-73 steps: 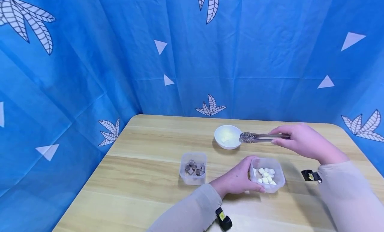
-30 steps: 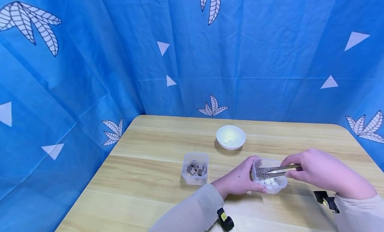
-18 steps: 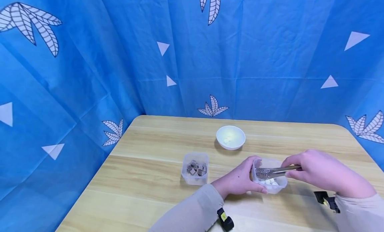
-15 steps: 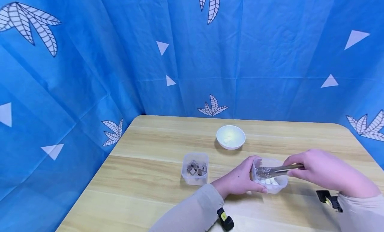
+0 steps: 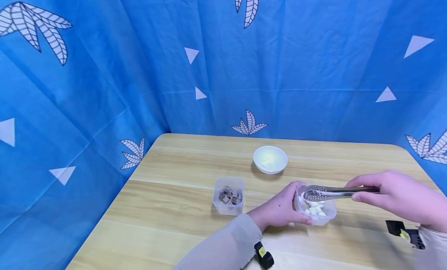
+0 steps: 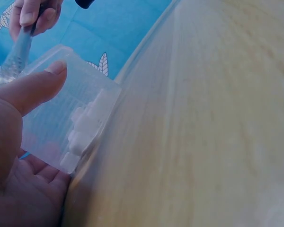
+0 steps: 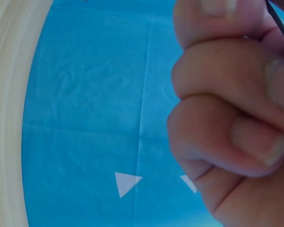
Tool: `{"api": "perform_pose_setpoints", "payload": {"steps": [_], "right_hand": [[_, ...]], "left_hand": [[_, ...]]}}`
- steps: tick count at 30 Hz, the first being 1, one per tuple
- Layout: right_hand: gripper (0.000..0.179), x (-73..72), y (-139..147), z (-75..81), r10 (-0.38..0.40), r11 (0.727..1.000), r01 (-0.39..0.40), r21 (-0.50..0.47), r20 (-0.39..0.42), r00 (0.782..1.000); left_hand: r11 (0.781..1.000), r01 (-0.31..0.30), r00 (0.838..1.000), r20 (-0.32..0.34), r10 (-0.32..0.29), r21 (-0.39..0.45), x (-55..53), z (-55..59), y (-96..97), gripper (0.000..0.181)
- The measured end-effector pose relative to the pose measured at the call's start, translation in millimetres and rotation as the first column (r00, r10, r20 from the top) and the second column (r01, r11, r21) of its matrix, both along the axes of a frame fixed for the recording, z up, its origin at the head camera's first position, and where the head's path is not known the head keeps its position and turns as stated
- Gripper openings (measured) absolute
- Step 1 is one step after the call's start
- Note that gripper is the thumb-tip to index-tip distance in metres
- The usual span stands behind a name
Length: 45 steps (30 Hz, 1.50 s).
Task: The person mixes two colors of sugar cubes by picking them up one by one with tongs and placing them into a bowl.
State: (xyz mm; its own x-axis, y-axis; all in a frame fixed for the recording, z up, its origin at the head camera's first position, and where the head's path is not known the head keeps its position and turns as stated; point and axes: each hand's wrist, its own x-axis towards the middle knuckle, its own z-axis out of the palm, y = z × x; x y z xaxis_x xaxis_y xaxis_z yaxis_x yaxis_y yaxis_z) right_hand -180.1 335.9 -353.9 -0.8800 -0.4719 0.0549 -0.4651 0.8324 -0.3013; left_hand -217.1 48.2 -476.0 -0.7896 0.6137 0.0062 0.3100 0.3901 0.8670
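Observation:
My left hand (image 5: 282, 208) grips a clear plastic tub (image 5: 327, 218) by its left side, thumb along the near wall. Small white marshmallow-like pieces (image 6: 87, 120) lie in the tub. Between thumb and fingers my right hand (image 5: 396, 192) holds metal tongs (image 5: 336, 191), their perforated tips over the tub's upper part. In the left wrist view a white piece (image 6: 1, 82) shows at the tips of the tongs. Curled fingers (image 7: 217, 66) fill the right side of the right wrist view, which hides most of the tongs.
A white bowl (image 5: 258, 164) with a few white pieces stands behind the tub. Left of my left hand is a second clear tub (image 5: 228, 212) with several brown cubes (image 5: 232, 196). The wooden table (image 5: 167, 208) ends at a blue patterned curtain (image 5: 223, 68).
My right hand brought the tongs from beside the bowl down into the tub and squeezed them together. Now they have risen and shifted right. My left hand keeps its grip on the tub.

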Motion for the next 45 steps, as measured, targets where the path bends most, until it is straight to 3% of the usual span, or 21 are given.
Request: {"api": "perform_pose_setpoints", "payload": {"steps": [3, 7, 11, 18, 26, 30, 45], "right_hand": [[0.022, -1.1, 2, 3.2, -0.023, 1.0, 0.023, -0.013, -0.015, 1.0], [0.024, -10.9, -4, 9.8, -0.028, 1.0, 0.027, -0.014, -0.1, 0.995], [0.027, -28.1, -16, 15.0, -0.018, 0.999, 0.012, -0.041, -0.148, 0.989], [0.027, -63.1, -37, 16.0, 0.061, 0.995, -0.078, -0.056, -0.262, 0.963], [0.033, -86.0, -53, 6.2, 0.049, 0.998, -0.058, -0.038, -0.191, 0.98], [0.033, -92.4, -60, -0.7, 0.081, 0.996, -0.087, -0.026, -0.165, 0.983], [0.033, -93.1, -63, -9.4, 0.088, 0.996, -0.091, -0.008, -0.179, 0.98]], "left_hand": [[1.0, -0.006, 1.0, 0.019, 0.005, 0.006, -0.3, 0.4, 1.5, 0.104], [1.0, -0.004, 1.0, 0.004, 0.004, 0.001, -0.6, 1.2, 2.1, 0.1], [1.0, 0.004, 1.0, -0.02, -0.004, 0.006, -1.3, 1.5, 1.6, 0.1], [1.0, -0.002, 1.0, -0.001, 0.002, 0.012, -2.0, 0.8, -1.6, 0.096], [0.999, 0.004, 0.999, 0.032, -0.005, 0.034, -2.5, 0.3, -3.2, 0.095], [0.999, 0.009, 0.999, 0.036, -0.01, 0.042, -2.0, 0.9, -2.4, 0.095], [0.999, 0.03, 0.999, 0.013, -0.03, 0.041, -1.4, 1.5, 0.3, 0.094]]}}
